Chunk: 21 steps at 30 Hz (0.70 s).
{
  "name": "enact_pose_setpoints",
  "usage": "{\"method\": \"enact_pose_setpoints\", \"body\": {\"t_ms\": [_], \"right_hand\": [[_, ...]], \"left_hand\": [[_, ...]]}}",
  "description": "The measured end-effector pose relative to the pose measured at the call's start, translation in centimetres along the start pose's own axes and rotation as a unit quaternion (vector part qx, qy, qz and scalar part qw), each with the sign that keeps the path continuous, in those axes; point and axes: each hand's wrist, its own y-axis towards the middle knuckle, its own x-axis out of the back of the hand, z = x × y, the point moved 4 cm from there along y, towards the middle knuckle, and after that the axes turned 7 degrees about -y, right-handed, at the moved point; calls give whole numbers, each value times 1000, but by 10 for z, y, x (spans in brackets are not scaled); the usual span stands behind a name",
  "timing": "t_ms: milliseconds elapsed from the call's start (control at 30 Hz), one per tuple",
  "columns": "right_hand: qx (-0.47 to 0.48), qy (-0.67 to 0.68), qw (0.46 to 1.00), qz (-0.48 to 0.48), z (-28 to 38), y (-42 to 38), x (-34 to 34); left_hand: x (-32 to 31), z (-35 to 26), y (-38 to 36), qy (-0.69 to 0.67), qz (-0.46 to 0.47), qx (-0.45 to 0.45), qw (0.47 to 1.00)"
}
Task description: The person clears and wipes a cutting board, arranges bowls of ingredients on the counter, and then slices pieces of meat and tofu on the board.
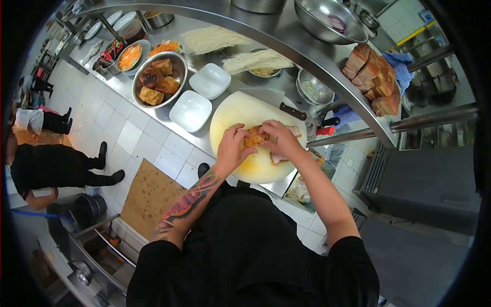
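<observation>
Over a round, yellowish cutting board point(230, 110), my left hand point(235, 147) and my right hand point(283, 139) both hold a browned, crisp-looking piece of food point(255, 136) between their fingers. Pale, brown-edged slices of meat point(277, 159) lie beside and partly under my right hand. A knife with a dark handle point(293, 111) rests at the board's upper edge. Left of the board are two white square bowls point(191, 111) point(210, 81). A steel bowl point(160, 79) farther left holds several fried brown chunks.
A raised steel shelf point(286, 51) crosses above the counter, bearing meat slabs point(372, 77) and a bowl of onion point(330, 20). Noodles point(215, 40) and a bowl of shredded carrot point(130, 57) sit behind. People in dark clothes point(51, 166) are at the left.
</observation>
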Motion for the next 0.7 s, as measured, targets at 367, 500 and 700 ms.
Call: {"method": "enact_pose_setpoints", "body": {"t_ms": [367, 500, 700], "right_hand": [[-92, 88, 992, 8, -2, -7, 15], [-76, 61, 995, -30, -2, -46, 43], [-98, 62, 992, -56, 1, -93, 48]], "left_hand": [[-11, 5, 6, -43, 30, 12, 999], [-26, -35, 3, -67, 22, -16, 997], [-61, -54, -24, -77, 31, 5, 997]]}}
